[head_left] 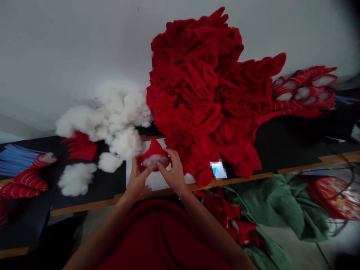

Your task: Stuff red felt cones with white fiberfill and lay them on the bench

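Note:
Between my two hands is a small red felt cone hat, its point facing away from me and its open end toward me. White stuffing shows in that opening. My left hand grips the hat's left side, thumb at the stuffing. On the other side my right hand is closed on the rim, its thumb also at the stuffing. White paper lies on the table under the hands. Loose white stuffing is heaped just to the left, and a big pile of red felt pieces rises to the right.
Red dashed-line cones and blue strips lie at the left, near a small red felt stack. More stuffed cones are stacked far right. A green sack is below the table's taped front edge.

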`<state>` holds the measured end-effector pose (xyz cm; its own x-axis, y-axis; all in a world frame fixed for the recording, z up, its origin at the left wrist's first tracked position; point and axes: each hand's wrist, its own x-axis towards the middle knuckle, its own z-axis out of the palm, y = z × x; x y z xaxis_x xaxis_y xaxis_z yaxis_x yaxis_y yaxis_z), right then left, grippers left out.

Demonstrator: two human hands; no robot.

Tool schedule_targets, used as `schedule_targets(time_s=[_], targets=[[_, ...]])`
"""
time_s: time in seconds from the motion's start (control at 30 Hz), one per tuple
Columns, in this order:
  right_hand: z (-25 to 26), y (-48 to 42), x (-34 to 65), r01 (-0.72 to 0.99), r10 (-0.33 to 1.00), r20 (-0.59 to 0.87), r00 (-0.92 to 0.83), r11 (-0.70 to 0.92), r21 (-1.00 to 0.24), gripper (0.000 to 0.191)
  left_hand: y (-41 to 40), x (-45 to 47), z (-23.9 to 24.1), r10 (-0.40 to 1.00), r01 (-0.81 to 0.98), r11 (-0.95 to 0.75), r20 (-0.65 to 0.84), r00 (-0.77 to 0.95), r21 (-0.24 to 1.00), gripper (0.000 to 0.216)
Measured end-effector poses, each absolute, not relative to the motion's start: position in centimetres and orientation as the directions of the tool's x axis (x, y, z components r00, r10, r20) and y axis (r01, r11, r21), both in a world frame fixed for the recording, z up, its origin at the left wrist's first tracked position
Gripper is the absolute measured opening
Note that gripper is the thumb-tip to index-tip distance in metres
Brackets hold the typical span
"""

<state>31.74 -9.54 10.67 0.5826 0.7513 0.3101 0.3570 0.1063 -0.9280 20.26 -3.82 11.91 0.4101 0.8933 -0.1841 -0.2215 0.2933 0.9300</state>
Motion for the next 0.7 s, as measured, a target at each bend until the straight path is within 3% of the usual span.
schedule_targets(time_s=[0.13,0.27,0.4,0.47,0.57,0.63,0.7], targets=[[10.6,-10.5,31.8,0.141,0.789,0.249,0.562,0.206,-0.968,0.040,-3.1,19.8,11.1,0.848,-0.264,0.421,-0.274,0.453,0.868,0.026],[10.5,-11.3,31.2,0.037,0.809,0.249,0.532,0.272,-0.962,0.036,-2.7,20.4,10.1,0.878,-0.240,0.387,-0.277,0.391,0.890,0.021],[9.9,-11.7,30.5,-0.039,0.746,0.189,0.638,0.277,-0.960,0.029,-3.3,20.7,9.8,0.897,-0.219,0.350,-0.258,0.359,0.911,0.019],[9.8,-12.1,30.3,-0.136,0.705,0.080,0.705,0.245,-0.960,0.037,-3.9,20.2,9.8,0.921,-0.131,0.238,-0.181,0.345,0.962,0.018],[10.1,-13.0,30.2,-0.351,0.733,-0.104,0.672,0.192,-0.916,0.067,-5.1,19.0,9.9,0.929,0.050,-0.098,0.073,0.364,0.994,0.020],[10.6,-13.9,30.1,-0.502,0.788,-0.177,0.590,0.186,-0.845,0.077,-5.8,18.6,10.1,0.843,0.090,-0.330,0.250,0.476,0.940,0.024],[10.9,-15.1,30.1,-0.601,0.793,-0.224,0.567,0.211,-0.771,0.074,-6.4,19.1,10.4,0.714,0.092,-0.494,0.343,0.610,0.865,0.027]])
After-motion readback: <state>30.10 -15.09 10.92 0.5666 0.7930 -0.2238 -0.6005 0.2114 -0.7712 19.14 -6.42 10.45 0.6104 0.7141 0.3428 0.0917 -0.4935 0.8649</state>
